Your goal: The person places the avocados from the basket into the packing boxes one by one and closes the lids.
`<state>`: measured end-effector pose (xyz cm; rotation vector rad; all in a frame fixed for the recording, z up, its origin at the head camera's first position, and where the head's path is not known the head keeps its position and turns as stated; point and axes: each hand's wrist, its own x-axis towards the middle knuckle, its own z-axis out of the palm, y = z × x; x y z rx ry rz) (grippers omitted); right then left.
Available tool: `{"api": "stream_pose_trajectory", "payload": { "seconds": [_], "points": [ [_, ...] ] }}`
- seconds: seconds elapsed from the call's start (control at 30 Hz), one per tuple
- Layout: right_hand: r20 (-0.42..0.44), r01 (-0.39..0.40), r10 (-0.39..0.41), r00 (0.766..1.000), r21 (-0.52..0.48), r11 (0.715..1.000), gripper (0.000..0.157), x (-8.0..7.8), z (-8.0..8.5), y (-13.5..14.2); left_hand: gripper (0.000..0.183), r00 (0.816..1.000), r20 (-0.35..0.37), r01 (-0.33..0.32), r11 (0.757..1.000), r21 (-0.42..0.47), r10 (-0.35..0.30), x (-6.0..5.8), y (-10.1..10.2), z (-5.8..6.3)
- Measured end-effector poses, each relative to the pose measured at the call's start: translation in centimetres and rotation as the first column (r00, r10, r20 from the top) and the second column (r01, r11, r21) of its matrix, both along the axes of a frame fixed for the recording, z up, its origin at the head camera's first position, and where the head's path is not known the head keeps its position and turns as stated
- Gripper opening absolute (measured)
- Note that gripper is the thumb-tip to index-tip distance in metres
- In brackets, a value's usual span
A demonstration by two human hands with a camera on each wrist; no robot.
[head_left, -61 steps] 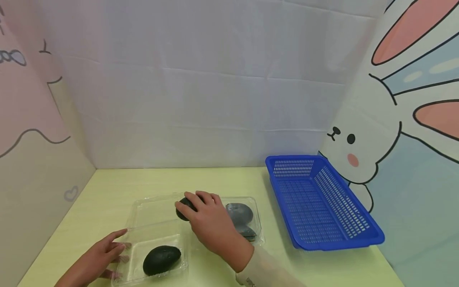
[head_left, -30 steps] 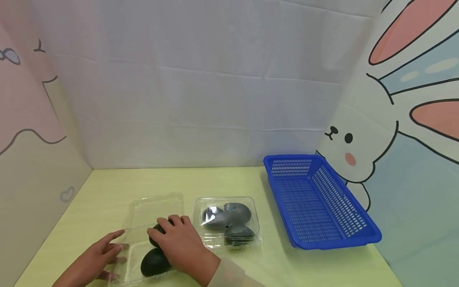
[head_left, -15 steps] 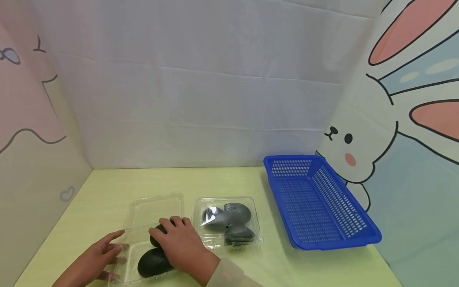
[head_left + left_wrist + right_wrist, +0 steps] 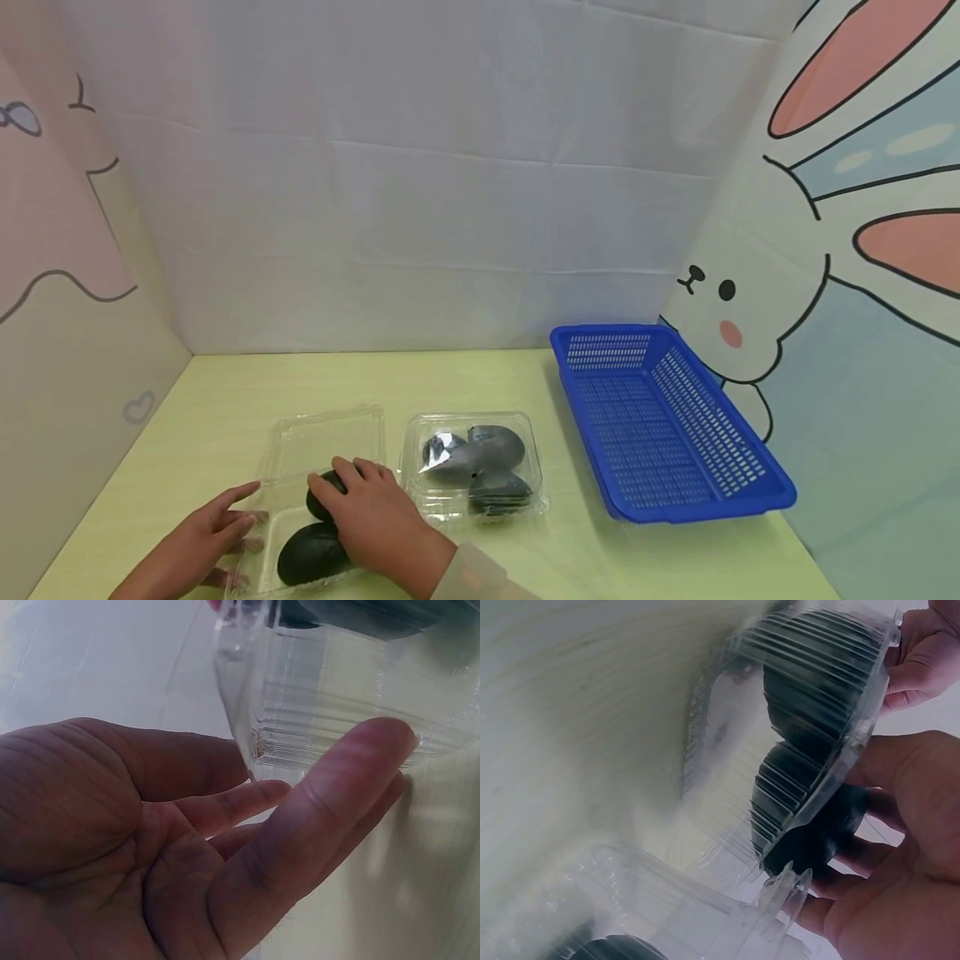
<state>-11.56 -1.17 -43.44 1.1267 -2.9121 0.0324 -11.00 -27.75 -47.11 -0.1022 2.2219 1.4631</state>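
My right hand (image 4: pixel 382 521) grips a dark green avocado (image 4: pixel 322 497) from above, its fingers curled over the fruit at the right side of an open clear plastic clamshell box (image 4: pixel 279 521). Nearer to me in the same box lies a second dark avocado (image 4: pixel 311 554), touching or close against the first. My left hand (image 4: pixel 198 542) holds the box's left edge; in the left wrist view the thumb is at the rim and the fingers reach under the base. From the right wrist, both avocados (image 4: pixel 817 682) show through the ribbed wall. My right palm hides part of the held one.
A closed clear clamshell box (image 4: pixel 431 506) with several dark avocados (image 4: pixel 498 447) stands just right of my right hand. Farther right is a blue perforated basket (image 4: pixel 637 433). The open box's lid (image 4: pixel 327 437) lies folded back behind it. A white cloth wall (image 4: pixel 435 308) closes off the back.
My right hand has carried the avocado left and down into the open box from above the gap between the boxes. The nearer avocado has shifted slightly left. My left hand stays in place.
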Motion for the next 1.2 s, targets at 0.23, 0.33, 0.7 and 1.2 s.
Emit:
{"api": "stream_pose_trajectory", "payload": {
  "seconds": [0.23,0.33,0.7,1.2],
  "points": [
    [0.034,-0.005,0.003,0.999,0.065,0.998,0.064,0.3,-0.7,-0.1,0.066,1.000,-0.011,0.014,1.000,-0.010,-0.014,0.1,-0.1,0.0],
    [0.010,-0.007,0.006,1.000,0.100,0.995,0.058,0.5,-1.1,-0.1,0.065,0.999,-0.024,0.028,1.000,-0.011,-0.028,0.2,0.0,0.1],
    [-0.019,0.008,-0.006,1.000,0.090,0.996,0.061,0.6,-1.0,-0.2,0.063,0.999,-0.035,0.029,0.999,-0.012,-0.030,0.3,0.2,0.5],
    [-0.007,0.083,-0.082,0.997,0.073,0.994,0.060,0.1,-0.7,0.1,0.062,0.999,-0.039,0.022,1.000,-0.010,-0.022,0.5,0.2,0.5]
  ]
}}
